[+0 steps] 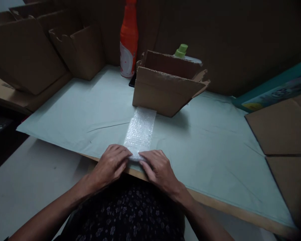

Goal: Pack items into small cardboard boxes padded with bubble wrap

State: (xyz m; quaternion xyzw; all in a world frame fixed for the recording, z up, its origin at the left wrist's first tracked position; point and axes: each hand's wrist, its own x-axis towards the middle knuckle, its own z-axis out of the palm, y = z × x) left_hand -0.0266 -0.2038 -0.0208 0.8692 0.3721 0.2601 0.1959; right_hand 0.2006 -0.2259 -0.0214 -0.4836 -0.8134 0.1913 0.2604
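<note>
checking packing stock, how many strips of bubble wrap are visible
1: the bubble wrap lies on the cloth, between the open box and the cloth's near edge. More may be hidden inside the box.

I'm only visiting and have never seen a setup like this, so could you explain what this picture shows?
There is no machine here: you see a person's own bare hands, the left hand and the right hand. The single picture comes from a camera worn on the person's head, looking forward and down. In front is a table with a pale green covering. A strip of bubble wrap lies on it, and both hands hold its near end by the table's edge. Just beyond stands an open cardboard box, with an orange bottle farther back to the left.
</note>
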